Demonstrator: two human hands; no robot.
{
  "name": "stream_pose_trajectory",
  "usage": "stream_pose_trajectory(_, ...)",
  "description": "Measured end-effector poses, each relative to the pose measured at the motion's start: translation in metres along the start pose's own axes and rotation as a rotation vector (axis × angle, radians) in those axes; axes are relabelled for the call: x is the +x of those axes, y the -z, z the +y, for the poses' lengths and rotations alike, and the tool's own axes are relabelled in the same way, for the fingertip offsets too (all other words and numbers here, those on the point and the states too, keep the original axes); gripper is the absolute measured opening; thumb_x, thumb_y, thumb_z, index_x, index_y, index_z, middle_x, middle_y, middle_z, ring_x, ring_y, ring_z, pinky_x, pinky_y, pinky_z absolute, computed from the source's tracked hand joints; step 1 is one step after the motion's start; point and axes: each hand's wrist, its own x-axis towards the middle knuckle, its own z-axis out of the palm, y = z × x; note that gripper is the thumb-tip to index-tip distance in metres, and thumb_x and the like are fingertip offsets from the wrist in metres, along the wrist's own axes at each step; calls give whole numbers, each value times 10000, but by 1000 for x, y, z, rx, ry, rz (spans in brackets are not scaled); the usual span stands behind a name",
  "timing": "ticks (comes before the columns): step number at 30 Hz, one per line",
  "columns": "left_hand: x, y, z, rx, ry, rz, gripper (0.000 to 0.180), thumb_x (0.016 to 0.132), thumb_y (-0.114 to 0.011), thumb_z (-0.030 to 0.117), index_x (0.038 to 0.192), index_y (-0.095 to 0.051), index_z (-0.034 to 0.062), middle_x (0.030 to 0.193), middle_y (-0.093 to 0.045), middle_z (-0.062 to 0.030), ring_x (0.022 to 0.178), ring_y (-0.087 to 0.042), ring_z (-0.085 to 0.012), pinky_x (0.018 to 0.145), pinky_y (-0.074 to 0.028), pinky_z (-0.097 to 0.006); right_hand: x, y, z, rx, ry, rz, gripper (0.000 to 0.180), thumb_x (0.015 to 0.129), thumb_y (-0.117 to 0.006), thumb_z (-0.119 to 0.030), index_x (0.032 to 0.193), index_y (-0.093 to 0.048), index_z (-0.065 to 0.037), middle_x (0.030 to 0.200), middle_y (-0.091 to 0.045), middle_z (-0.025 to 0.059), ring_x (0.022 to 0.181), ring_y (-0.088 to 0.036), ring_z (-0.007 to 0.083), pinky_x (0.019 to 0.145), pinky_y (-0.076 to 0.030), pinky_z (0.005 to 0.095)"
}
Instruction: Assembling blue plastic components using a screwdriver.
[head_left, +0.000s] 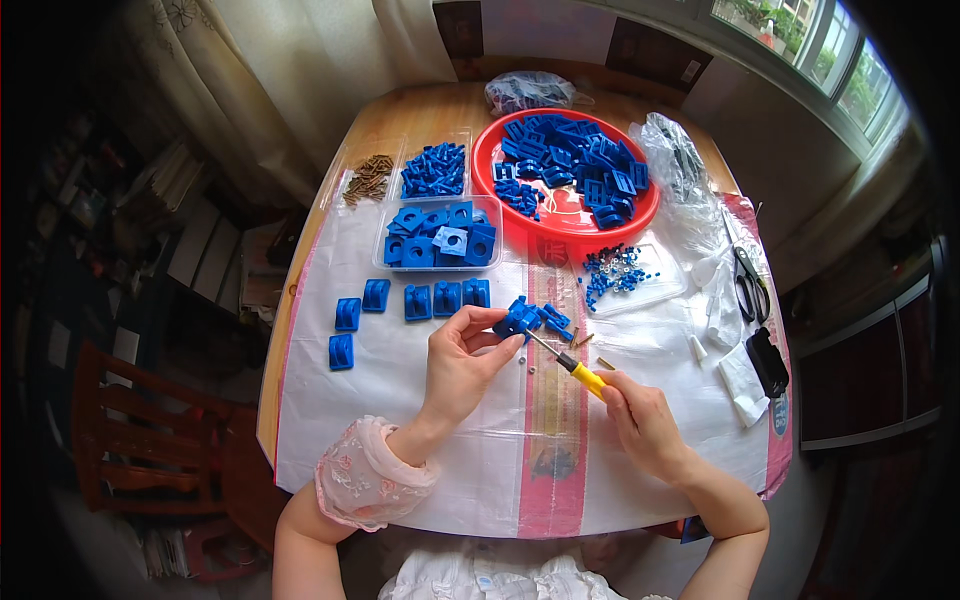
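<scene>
- Head view: left grip (462,358) pinches a blue part (515,316).
- Right grip (645,425) wraps the yellow screwdriver (586,378), its long axis slanting forward-left to that part.

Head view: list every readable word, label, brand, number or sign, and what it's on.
None clear enough to quote.
White table cover, pink stripe: faded printed marks, unreadable.
Blue emblem at the cover's right edge: too small and warped to read.
Small blue mark on the white garment: too small.

Free room spanned the white plastic sheet (465,455) between 2 forearms (725,500).
A yellow-and-black-handled metal screwdriver (568,363) barred the gap's far end.
</scene>
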Motion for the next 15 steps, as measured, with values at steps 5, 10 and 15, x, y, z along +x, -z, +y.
stream_pose_trajectory(5, 0, 1, 0, 19, -19, -1, 288, 843, -784, -27, 1093, -643, -12, 1031, -718, -89, 907, -702, -108, 817, -589, -237, -1, 6, -9, 45, -129, -40, 247, 1020, -568, -120, 1231, -470, -37, 712, -600, 179, 603, -614, 372, 566, -443, 430)
stream_pose_trajectory(10, 0, 0, -1, 7, -16, 1, 289, 845, -784, -23, 1096, -642, -9, 1036, -716, -89, 908, -703, -109, 820, -589, -242, -5, -6, -2, -17, -48, 35, 321, 963, -652, -66, 1157, -398, -45, 730, -616, 186, 594, -624, 386, 539, -447, 449)
stream_pose_trajectory(15, 0, 1, -2, 14, -23, -6, 285, 846, -783, -23, 1093, -642, -9, 1037, -716, -89, 909, -703, -110, 827, -587, -246, -4, -5, -1, -27, -17, 39, 218, 975, -635, -89, 1064, -448, -20, 738, -613, 202, 621, -632, 389, 561, -457, 460)
